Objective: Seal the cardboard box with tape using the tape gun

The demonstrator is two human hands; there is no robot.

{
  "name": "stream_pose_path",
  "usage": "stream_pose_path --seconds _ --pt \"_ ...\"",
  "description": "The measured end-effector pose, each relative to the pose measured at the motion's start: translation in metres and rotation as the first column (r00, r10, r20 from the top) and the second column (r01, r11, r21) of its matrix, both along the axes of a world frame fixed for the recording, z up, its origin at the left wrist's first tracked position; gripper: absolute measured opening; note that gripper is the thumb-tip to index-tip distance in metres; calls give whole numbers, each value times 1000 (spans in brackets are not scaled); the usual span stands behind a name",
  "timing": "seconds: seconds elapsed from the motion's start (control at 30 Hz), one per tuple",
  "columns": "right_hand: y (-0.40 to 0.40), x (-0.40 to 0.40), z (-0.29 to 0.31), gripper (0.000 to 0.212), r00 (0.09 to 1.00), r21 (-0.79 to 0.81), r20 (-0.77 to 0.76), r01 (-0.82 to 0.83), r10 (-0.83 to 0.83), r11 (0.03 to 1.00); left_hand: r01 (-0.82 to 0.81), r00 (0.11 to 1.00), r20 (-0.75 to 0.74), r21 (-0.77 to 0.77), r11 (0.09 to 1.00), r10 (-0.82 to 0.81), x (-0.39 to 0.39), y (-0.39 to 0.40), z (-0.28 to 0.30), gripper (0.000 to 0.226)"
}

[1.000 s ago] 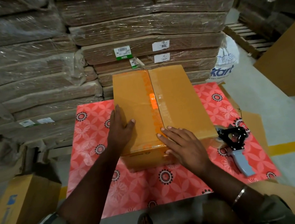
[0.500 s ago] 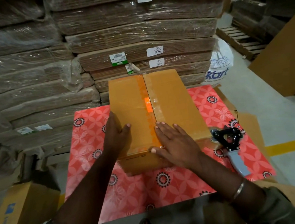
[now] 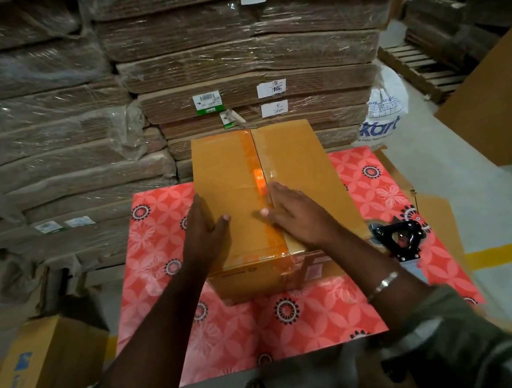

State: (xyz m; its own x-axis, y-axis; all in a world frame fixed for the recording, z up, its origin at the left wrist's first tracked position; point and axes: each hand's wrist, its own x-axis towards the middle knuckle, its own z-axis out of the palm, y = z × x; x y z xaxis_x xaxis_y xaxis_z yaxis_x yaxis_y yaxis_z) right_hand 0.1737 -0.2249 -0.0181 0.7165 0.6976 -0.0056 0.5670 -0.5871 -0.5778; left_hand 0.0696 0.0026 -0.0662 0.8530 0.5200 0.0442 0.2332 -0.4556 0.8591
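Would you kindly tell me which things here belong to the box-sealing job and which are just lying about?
Job: cardboard box, tape along its seam, tape gun, both hands flat on top.
Lying about: wrapped cardboard stacks, white bag, floor box.

Cardboard box (image 3: 297, 169) on the patterned table cover (image 3: 283, 325), toward its far edge, centred. Strip of tape (image 3: 263, 199) down the box top along the middle seam, over the near edge. Left hand (image 3: 203, 232) flat on the box's left top edge; right hand (image 3: 295, 213) flat on the top, just right of the seam, thumb on the tape. Tape gun (image 3: 399, 240) lying on the cover, right of the box near its near-right corner, partly behind the right forearm. Wrapped stacks of flattened cardboard (image 3: 248, 59) behind the table. Plastic bag (image 3: 384, 117) far right of the box. Another carton (image 3: 35, 379) near left, below table level.
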Motion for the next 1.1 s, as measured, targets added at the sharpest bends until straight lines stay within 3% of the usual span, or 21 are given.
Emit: stream_pose_path --seconds 0.07,0.13,0.23,0.37,0.53,0.7,0.9,1.1 --pt "-31 -9 1 66 977 154 104 168 -185 974 -5 1000 8 -80 997 6 1 -2 2 95" --pt "-67 -19 0 56 893 265 157 374 -422 889 -40 998 28 -286 957 50 0 -7 7 96" --pt "-113 -28 -7 58 803 241 129 544 -582 804 -24 996 63 -507 862 65 -2 -4 4 91" --pt "-127 -35 -25 54 852 134 -117 523 -510 842 -1 993 93 -585 811 68 -2 -7 3 58" --pt "-113 -24 -44 51 822 61 -56 569 -566 820 57 994 111 -603 796 13 -6 -9 6 46" --pt "-109 -20 -43 59 828 115 -22 559 -561 821 -17 988 107 -646 763 113 -20 -23 2 52" --pt "-105 22 -35 55 895 221 -158 445 -418 868 -212 933 77 -672 710 351 -53 -71 -4 66" --pt "-70 103 -25 48 927 155 -203 349 -316 924 -260 930 21 -668 697 368 -72 -136 -11 85"
